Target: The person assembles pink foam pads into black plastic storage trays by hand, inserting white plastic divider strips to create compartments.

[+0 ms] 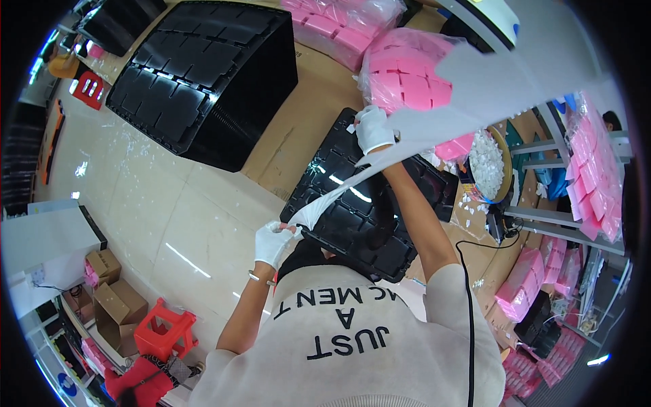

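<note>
A black moulded plastic tray [352, 210] lies in front of me, tilted in view, with shiny raised panels. A thin white plastic film [468, 102] stretches across it, twisted narrow at the left and spreading wide toward the upper right. My left hand [272, 245], in a white glove, pinches the film's narrow end at the tray's left corner. My right hand [374, 129], also gloved, is closed at the film's edge over the tray's far side. Its fingertips are partly hidden. The film covers part of the tray.
A tall stack of black trays [203, 74] stands on the cardboard-covered table [291, 122] at left. Pink pieces in clear bags [410, 74] lie at the back. A round tub of white scraps [487, 165] and a black cable [468, 271] are at right. A red stool [165, 329] stands lower left.
</note>
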Demonstrator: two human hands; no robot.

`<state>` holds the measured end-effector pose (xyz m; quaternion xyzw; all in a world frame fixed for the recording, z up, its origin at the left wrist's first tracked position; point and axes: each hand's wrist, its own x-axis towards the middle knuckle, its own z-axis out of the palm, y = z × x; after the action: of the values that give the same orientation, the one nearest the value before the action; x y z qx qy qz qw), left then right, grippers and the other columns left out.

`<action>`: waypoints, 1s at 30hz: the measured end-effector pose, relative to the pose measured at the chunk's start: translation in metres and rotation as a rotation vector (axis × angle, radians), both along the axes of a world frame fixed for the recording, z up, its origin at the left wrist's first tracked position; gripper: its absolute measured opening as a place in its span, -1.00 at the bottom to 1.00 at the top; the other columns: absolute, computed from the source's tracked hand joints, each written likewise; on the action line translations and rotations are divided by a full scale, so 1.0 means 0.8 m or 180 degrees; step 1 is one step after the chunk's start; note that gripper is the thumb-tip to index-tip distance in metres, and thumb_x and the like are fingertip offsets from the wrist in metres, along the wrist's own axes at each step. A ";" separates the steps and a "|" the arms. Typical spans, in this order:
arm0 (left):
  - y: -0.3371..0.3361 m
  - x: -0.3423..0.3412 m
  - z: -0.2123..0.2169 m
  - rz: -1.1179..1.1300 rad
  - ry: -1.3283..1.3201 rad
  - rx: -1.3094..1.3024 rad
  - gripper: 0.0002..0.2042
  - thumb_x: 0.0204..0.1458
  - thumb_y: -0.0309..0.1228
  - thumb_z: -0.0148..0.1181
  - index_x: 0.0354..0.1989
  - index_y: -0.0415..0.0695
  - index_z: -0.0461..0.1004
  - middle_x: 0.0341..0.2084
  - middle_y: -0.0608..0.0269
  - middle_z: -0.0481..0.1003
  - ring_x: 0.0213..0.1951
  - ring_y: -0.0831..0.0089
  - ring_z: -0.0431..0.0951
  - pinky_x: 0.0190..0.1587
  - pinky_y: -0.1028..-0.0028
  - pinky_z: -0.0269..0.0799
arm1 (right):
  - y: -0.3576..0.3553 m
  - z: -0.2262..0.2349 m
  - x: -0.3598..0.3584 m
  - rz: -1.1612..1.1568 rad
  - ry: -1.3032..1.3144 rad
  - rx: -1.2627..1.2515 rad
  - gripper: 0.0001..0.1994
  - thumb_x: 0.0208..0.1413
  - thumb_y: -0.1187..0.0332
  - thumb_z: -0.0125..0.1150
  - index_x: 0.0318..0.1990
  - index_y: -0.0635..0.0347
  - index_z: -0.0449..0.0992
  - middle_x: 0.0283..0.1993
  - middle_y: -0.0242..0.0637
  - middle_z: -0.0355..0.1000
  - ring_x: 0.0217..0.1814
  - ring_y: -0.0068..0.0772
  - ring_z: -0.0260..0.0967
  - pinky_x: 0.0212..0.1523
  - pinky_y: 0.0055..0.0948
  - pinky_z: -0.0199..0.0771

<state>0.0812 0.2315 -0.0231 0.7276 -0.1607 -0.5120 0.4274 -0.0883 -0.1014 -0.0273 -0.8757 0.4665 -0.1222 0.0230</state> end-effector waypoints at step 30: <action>0.011 -0.042 0.052 0.0342 0.0790 -0.0362 -0.90 0.04 -0.48 0.34 -0.40 -0.15 0.50 -0.55 0.46 0.44 -0.56 0.76 0.33 -0.53 0.68 0.18 | 0.320 0.082 -0.022 -0.0276 -0.1825 0.3052 -0.75 0.13 0.29 0.24 -0.05 0.12 0.56 -0.35 -0.22 0.57 -0.36 -0.27 0.53 -0.26 -0.38 0.51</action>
<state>0.0477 0.2406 0.0187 0.6408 -0.0962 -0.5645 0.5114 -0.1057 0.1542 0.0380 -0.6789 0.4806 -0.1305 0.5395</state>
